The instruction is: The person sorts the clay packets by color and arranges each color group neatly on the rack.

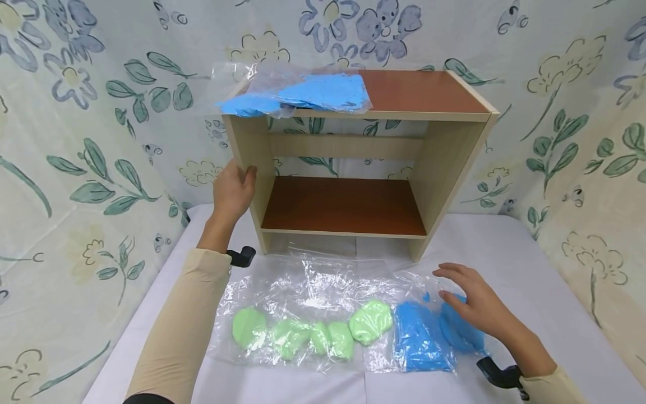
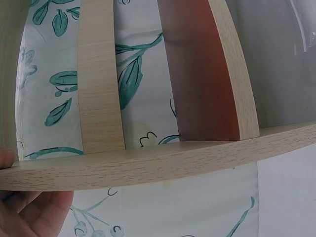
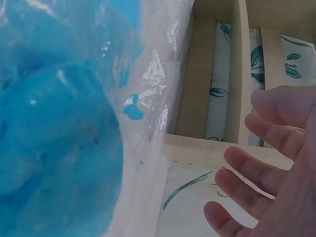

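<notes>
A small wooden shelf unit (image 1: 348, 146) with reddish-brown boards stands at the back of the table. My left hand (image 1: 233, 191) grips the edge of its left side panel; in the left wrist view, fingers (image 2: 47, 212) curl round the pale panel edge (image 2: 148, 160). My right hand (image 1: 471, 297) hovers over a clear bag of blue pieces (image 1: 424, 336) at the table's front right. Its fingers are spread and loosely bent, with nothing between them. Close by in the right wrist view is the blue bag (image 3: 59, 148).
Atop the shelf unit lies another clear bag with flat blue pieces (image 1: 323, 92), reaching past its left edge. In front of the unit, a clear bag with several light green pieces (image 1: 290, 336) lies on the white tablecloth (image 1: 282, 384). Flower-patterned cloth (image 1: 126, 101) hangs behind.
</notes>
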Demonstrator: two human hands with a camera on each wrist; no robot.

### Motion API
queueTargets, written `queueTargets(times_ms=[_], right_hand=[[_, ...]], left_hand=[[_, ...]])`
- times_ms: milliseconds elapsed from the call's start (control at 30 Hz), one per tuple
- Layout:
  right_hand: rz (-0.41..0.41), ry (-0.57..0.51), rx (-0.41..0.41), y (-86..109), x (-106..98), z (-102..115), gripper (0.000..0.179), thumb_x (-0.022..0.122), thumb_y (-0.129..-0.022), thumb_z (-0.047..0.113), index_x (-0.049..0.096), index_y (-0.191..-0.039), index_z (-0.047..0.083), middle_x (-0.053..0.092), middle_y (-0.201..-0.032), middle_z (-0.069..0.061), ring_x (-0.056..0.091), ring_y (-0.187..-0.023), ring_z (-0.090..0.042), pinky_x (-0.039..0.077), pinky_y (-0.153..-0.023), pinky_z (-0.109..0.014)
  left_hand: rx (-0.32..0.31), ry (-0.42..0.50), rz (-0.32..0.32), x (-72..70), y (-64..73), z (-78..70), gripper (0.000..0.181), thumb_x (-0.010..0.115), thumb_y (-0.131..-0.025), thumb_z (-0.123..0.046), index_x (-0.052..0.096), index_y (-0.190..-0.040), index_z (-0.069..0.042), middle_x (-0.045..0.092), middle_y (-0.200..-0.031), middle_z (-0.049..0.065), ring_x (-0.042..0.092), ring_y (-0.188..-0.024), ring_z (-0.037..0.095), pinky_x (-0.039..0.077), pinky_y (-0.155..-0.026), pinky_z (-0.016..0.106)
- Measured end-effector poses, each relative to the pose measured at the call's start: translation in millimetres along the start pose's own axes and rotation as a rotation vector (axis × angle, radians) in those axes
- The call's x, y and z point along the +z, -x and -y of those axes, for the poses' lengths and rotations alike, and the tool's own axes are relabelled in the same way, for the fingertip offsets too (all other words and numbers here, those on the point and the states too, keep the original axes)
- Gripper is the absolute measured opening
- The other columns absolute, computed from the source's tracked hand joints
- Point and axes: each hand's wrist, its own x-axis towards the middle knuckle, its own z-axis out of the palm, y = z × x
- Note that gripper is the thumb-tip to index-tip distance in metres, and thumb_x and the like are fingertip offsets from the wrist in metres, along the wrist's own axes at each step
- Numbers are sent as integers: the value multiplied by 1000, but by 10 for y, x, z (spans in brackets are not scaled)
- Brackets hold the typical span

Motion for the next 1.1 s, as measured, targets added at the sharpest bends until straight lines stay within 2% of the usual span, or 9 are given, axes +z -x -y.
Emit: queueTargets(times_ms=[133, 400, 567, 667, 833, 933, 1100], right_hand=[[47, 36, 43, 27, 0, -66, 43, 73, -85, 10, 61, -126, 4, 57, -133, -26, 51, -120, -48, 46, -92, -71], [262, 95, 228, 142, 40, -278, 64, 75, -85, 22, 49, -137, -3, 48, -137, -38, 46, -121, -61, 44, -90, -75], [278, 125, 262, 176, 81, -366, 68, 75, -84, 26, 47, -138, -4, 46, -137, -40, 44, -121, -63, 43, -87, -78], [301, 157, 322, 185, 83, -395, 72, 74, -85, 30, 44, -139, -7, 44, -137, -42, 43, -120, -65, 42, -85, -80], [392, 194, 423, 203, 66, -461, 86, 70, -86, 43, 37, -138, -18, 46, -125, -48, 51, -109, -65, 50, -82, -72], [427, 183, 454, 204, 57, -502, 93, 69, -86, 49, 34, -137, -21, 48, -118, -49, 56, -102, -62, 54, -80, -67], [445, 113, 496, 207, 49, -543, 99, 68, -86, 52, 28, -139, -21, 47, -118, -50, 52, -108, -64, 53, -81, -68]], left_hand=[[-11, 6, 7, -4, 0, -6, 46, 47, -104, -30, 48, -141, -4, 57, -141, 21, 57, -129, 42, 49, -105, 55], [-3, 0, 7, -12, 7, -19, 45, 47, -104, -30, 47, -142, -5, 56, -142, 21, 56, -130, 41, 48, -106, 55], [0, -6, 4, -15, 10, -22, 45, 47, -104, -29, 48, -141, -4, 57, -141, 22, 57, -129, 42, 49, -106, 55], [-4, -7, 3, -11, 6, -23, 45, 47, -104, -29, 48, -140, -4, 57, -141, 22, 56, -130, 42, 48, -107, 55], [-8, -4, 9, -11, -4, -26, 46, 47, -103, -30, 47, -142, -5, 56, -142, 21, 55, -131, 41, 46, -108, 55], [-9, -9, 7, -16, -2, -27, 46, 47, -104, -30, 47, -141, -5, 56, -142, 21, 55, -131, 41, 47, -108, 55], [-20, -3, 11, -14, -1, -27, 46, 46, -104, -30, 48, -141, -4, 57, -141, 22, 56, -130, 42, 47, -107, 55]])
